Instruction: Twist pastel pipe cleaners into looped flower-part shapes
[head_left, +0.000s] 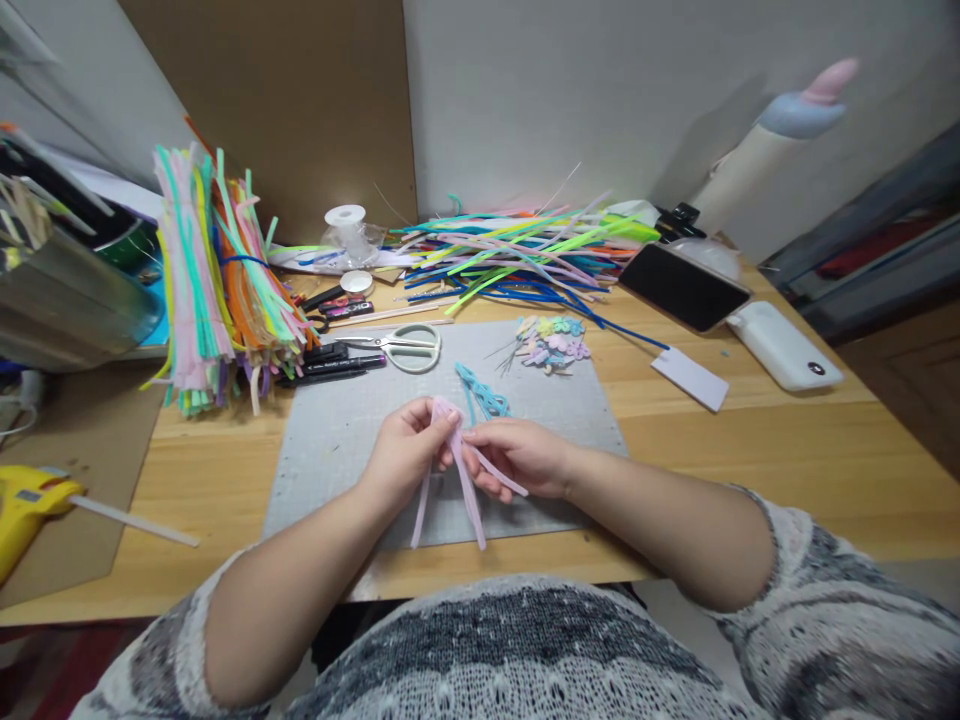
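Note:
Pink pipe cleaners (466,490), bent into a bunch, hang between my hands above the grey cutting mat (322,440). My left hand (409,445) is closed, pinching their folded top between thumb and fingers. My right hand (525,455) is closed on one pink strand that sticks out to the right under the palm. Just beyond my fingers lies a shaped bundle of blue pipe cleaners (491,398). Farther back on the mat are scissors (412,347) with pale green handles and a pile of small pastel flower shapes (551,343) on thin wires.
Upright bundles of pipe cleaners (195,280) stand at the left, near black pens (337,368) and a yellow glue gun (34,505). Loose pipe cleaners (517,250) spread along the wall. To the right lie a phone (686,285), a white device (784,345) and a white tag (690,378).

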